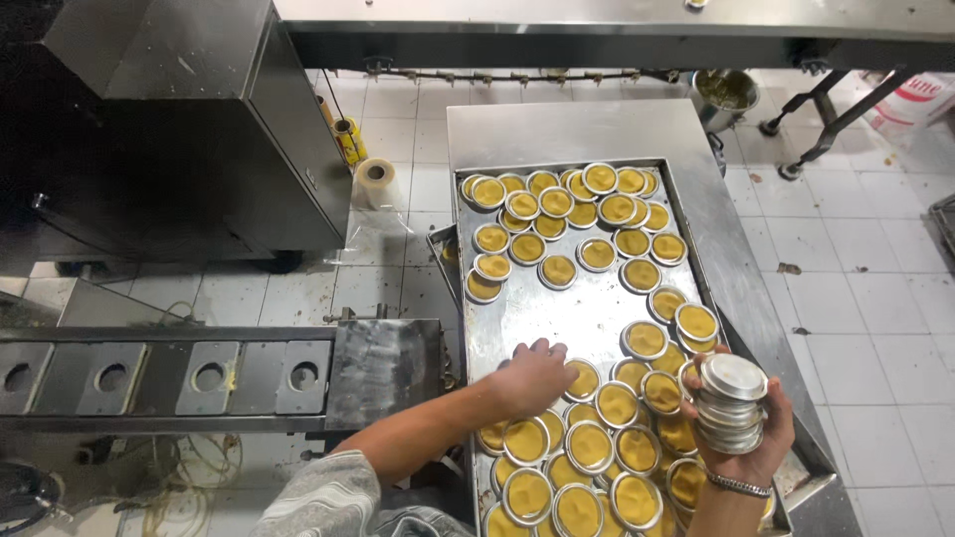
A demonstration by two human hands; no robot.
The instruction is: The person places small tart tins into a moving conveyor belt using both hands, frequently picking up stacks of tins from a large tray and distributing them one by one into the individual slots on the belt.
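Observation:
A steel tray (577, 308) holds several small round metal moulds filled with yellow dough, clustered at the far end (557, 268) and the near end (587, 447), with bare metal between. My left hand (532, 376) lies palm down on the tray, fingers resting on a filled mould (583, 380). My right hand (748, 428), a bracelet at its wrist, is raised at the tray's right edge and grips a stack of empty metal moulds (729, 403).
The tray sits on a steel table (731, 259). A conveyor with round-holed plates (209, 376) runs on the left. A dark metal machine (189, 129) stands at top left, with a roll of clear film (376, 179) beside it. White tiled floor (865, 298) lies on the right.

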